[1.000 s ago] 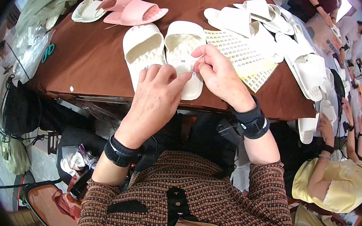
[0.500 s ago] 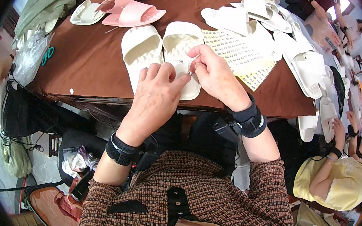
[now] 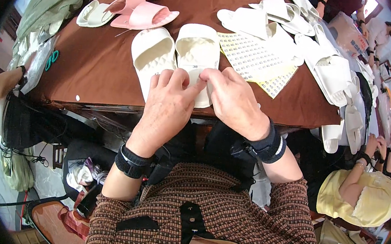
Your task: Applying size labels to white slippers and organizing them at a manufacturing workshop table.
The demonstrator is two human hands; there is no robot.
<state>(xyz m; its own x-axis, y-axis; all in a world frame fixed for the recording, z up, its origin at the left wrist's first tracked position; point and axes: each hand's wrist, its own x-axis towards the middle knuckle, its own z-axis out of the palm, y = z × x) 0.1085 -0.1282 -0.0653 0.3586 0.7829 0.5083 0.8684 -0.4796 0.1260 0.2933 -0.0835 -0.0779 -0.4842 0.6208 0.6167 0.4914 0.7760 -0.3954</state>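
A pair of white slippers stands on the brown cloth in front of me: the left slipper (image 3: pixel 154 47) and the right slipper (image 3: pixel 198 44), toes away from me. A small dark-printed mark shows on the right slipper's insole. My left hand (image 3: pixel 169 105) is over their heel ends with fingers curled, thumb and fingertips at the right slipper's heel. My right hand (image 3: pixel 235 100) meets it there, thumb and index finger pinched against the left fingertips. Whatever they pinch is hidden. Right of the slippers lies a yellow-backed sheet of small printed stickers (image 3: pixel 241 58).
Pink slippers (image 3: pixel 144 16) and small white slippers (image 3: pixel 94 14) lie at the back left. More white slippers (image 3: pixel 327 73) cover the right side. Green scissors handles (image 3: pixel 51 60) show by plastic bags on the left. A co-worker in a yellow top (image 3: pixel 360 196) sits at the right.
My right hand has come down and closed its fingers against the left fingertips. The left hand has stayed put. Another person's arm has come further in at the left edge.
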